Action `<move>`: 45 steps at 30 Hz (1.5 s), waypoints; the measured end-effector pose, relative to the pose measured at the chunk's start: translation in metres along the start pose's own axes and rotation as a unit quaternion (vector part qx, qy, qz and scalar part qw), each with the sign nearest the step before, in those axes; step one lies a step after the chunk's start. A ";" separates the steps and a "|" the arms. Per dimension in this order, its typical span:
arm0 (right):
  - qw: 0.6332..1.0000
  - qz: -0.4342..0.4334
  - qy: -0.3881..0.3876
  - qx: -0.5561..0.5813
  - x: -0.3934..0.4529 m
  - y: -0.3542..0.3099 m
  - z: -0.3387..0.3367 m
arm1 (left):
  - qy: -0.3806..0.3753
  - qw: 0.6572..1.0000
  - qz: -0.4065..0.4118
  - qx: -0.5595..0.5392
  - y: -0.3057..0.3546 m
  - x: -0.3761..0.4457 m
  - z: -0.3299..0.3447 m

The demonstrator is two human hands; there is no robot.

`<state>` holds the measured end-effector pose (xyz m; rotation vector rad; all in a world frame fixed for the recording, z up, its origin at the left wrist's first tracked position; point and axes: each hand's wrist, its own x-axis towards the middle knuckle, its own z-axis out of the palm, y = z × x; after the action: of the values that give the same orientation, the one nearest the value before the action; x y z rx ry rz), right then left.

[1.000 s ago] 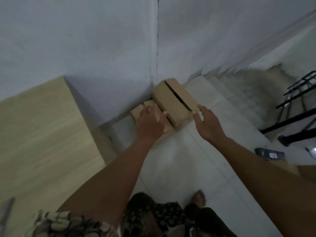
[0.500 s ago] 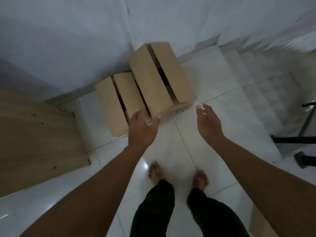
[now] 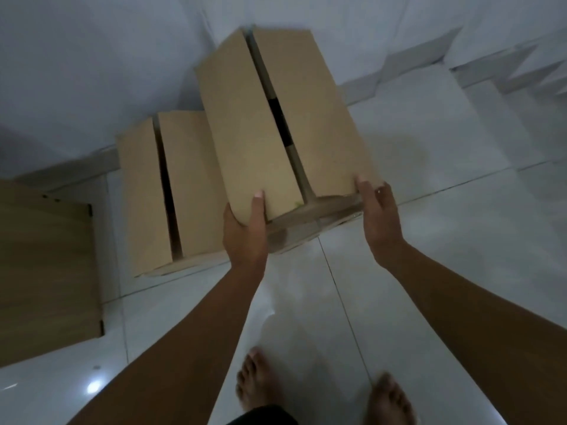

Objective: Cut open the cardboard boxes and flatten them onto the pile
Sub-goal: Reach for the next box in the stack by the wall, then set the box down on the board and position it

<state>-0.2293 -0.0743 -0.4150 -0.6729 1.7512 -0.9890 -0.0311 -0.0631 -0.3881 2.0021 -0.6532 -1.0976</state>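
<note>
Tall cardboard box (image 3: pixel 276 118) stood on the white tiled floor (image 3: pixel 429 271) against the wall (image 3: pixel 92 56), near the corner, its top flaps closed but untaped with a dark gap showing between them. A lower second box (image 3: pixel 171 191) sat just beside it on the person's left, touching or nearly so, flaps likewise parted. The tall box looked light and probably empty, judging from the loose flaps; corrugated walls stiff along the edges but likely to buckle if squeezed mid-panel, surface dry and not slippery. Best hold was at the near corners or under the near edge, one hand each side, which is about where the hands were. Left hand (image 3: pixel 244 231) gripped the near left corner, thumb laid on top of the flap, fingers wrapped round below and hidden. Right hand (image 3: pixel 379 216) was at the near right corner, thumb on the top edge, fingers fairly straight against the side wall; pressing rather than clamped, though underside contact could not be seen. Near face of the box was blurred. A wooden panel (image 3: pixel 46 271) lay on the floor to the left, well apart from both hands. Bare feet (image 3: pixel 260 384) stood below.
</note>
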 end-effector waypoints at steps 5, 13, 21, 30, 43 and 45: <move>0.999 -0.039 0.005 0.026 -0.008 -0.003 -0.001 | 0.010 0.999 0.019 -0.026 0.005 -0.007 -0.006; 0.999 -0.034 0.037 0.011 -0.110 -0.111 -0.025 | 0.006 0.995 0.010 -0.104 0.100 -0.086 -0.087; 0.997 -0.056 0.026 -0.037 -0.254 -0.309 -0.010 | 0.040 0.988 -0.016 -0.151 0.255 -0.193 -0.234; 0.988 -0.153 -0.007 -0.004 -0.435 -0.495 0.105 | 0.173 0.967 0.097 -0.161 0.383 -0.241 -0.456; 0.914 -0.339 -0.222 0.017 -0.636 -0.563 0.325 | 0.229 0.933 0.231 -0.150 0.424 -0.222 -0.794; 0.908 -0.348 -0.231 0.016 -0.652 -0.561 0.366 | 0.243 0.929 0.233 -0.154 0.415 -0.205 -0.832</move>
<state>0.3522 0.0408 0.3075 -1.4403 1.0742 -1.1937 0.5497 0.1440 0.3367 1.6328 -0.6010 -0.3678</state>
